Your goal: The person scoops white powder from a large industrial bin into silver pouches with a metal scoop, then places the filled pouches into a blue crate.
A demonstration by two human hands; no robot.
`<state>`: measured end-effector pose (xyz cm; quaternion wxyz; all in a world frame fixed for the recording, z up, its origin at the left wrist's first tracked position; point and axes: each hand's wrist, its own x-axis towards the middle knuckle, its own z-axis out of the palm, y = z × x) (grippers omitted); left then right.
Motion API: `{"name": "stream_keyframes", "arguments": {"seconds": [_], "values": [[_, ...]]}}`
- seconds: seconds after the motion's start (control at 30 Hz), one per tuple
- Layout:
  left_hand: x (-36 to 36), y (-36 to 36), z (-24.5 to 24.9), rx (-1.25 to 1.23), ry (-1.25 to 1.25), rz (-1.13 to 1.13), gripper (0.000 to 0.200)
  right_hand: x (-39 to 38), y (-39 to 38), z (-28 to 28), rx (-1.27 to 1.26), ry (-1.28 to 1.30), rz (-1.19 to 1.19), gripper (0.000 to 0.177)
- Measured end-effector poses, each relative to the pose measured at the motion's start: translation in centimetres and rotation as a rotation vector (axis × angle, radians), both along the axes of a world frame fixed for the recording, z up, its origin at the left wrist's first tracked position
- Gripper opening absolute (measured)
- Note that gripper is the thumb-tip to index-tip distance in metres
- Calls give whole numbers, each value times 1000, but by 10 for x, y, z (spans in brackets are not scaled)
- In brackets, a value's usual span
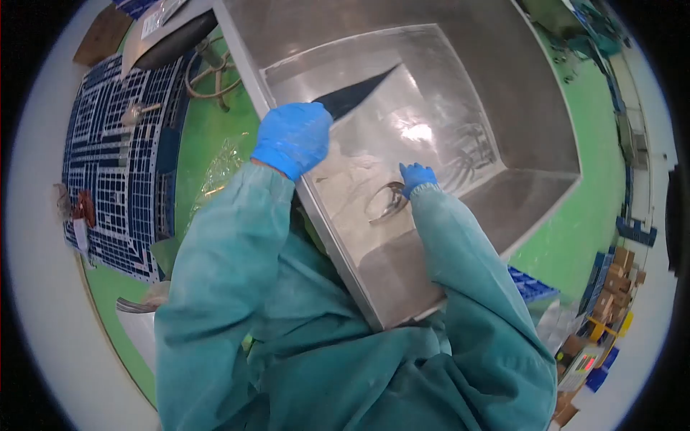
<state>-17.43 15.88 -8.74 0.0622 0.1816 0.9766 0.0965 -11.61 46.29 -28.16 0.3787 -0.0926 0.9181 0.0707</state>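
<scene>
My left hand (291,140), in a blue glove, is closed at the near left rim of a large stainless steel bin (528,93). It grips the edge of a shiny bag (402,97) with a dark opening, which reaches into the bin. Pale powder (345,188) lies over the near left part of the bin floor. Low over this powder, my gloved right hand (418,177) is closed at the side of a rounded metal scoop (388,202). The scoop's handle is hidden by the hand.
Blue plastic pallets (118,165) lie on the green floor at left, beside a crumpled clear bag (219,172). A pale sack with a dark mouth (176,43) stands at upper left. Cardboard boxes (614,287) and a scale with a red display (583,366) are at right.
</scene>
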Motion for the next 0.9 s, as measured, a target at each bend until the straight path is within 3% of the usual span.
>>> {"name": "stream_keyframes", "arguments": {"seconds": [0.07,0.17,0.2,0.27,0.33,0.37,0.43,0.5,0.57,0.6,0.67,0.73,0.8,0.9], "values": [[-1,7,7,-1,-8,52,13,6,28,-56,132,196,229,50],[-2,5,-1,60,86,105,11,19,54,-103,186,-82,207,52],[-2,4,-5,133,186,111,10,22,47,-97,174,-107,201,52],[-5,1,-6,201,225,57,11,9,21,-30,-26,-256,277,58],[-7,-1,-5,275,283,18,11,3,8,12,-211,-21,752,68],[-8,-1,-4,252,269,24,12,-2,2,16,-215,-29,752,68],[-10,-1,-3,226,253,31,14,-23,-11,12,-357,389,924,73],[-11,-1,-4,201,257,32,14,-52,-35,-2,-281,528,701,74],[-10,-1,-3,206,249,48,14,-81,-60,-24,-218,447,355,80],[-11,-2,-3,213,250,55,14,-90,-71,-37,-223,440,362,80],[-12,-1,-3,222,252,54,14,-95,-85,-64,-207,480,158,80],[-14,-1,-3,229,248,45,13,-82,-81,-79,-223,428,195,78],[-15,-2,-2,256,262,42,13,-54,-58,-90,-424,320,465,75],[-16,-4,-9,264,306,20,13,0,-31,-75,-336,34,369,74]]}}
